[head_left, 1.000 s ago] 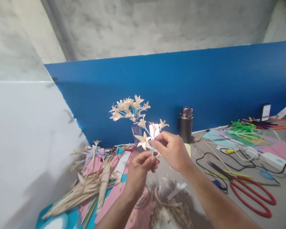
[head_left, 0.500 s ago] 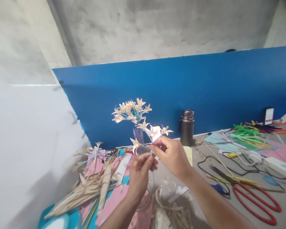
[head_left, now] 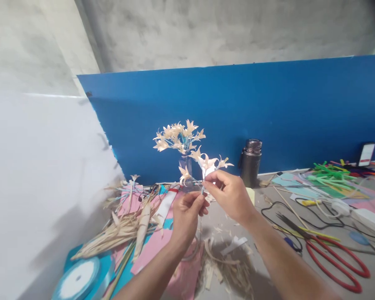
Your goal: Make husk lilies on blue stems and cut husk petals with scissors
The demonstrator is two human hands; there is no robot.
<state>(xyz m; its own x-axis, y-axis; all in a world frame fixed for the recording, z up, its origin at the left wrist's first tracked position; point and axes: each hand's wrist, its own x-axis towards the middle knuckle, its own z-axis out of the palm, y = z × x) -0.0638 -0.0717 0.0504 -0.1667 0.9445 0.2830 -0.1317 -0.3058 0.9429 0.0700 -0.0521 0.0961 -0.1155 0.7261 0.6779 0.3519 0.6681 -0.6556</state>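
Between my hands, above the table, is a small spray of cream husk-like artificial flowers [head_left: 208,163] on pale blue wrapped stems. My left hand [head_left: 189,210] pinches the joined stem from below. Just above it, my right hand [head_left: 229,193] closes thumb and forefinger on the stem under the blossoms. Behind the spray stands a clear vase [head_left: 185,163] with a fuller bunch of similar flowers [head_left: 178,136]. The lower part of the vase is partly hidden by the spray and my hands.
Dried husks [head_left: 112,235] and pink paper lie at left, with a ribbon roll [head_left: 78,279] in front. Husk scraps [head_left: 231,271] lie front centre. Red-handled scissors [head_left: 334,258], cables and green pipe cleaners [head_left: 334,175] are at right. A dark flask [head_left: 251,163] stands before the blue partition [head_left: 225,104].
The view has shifted a little, bringing more of the ribbon roll into sight. My right fingers have risen slightly along the stem, while both hands keep hold of the spray.
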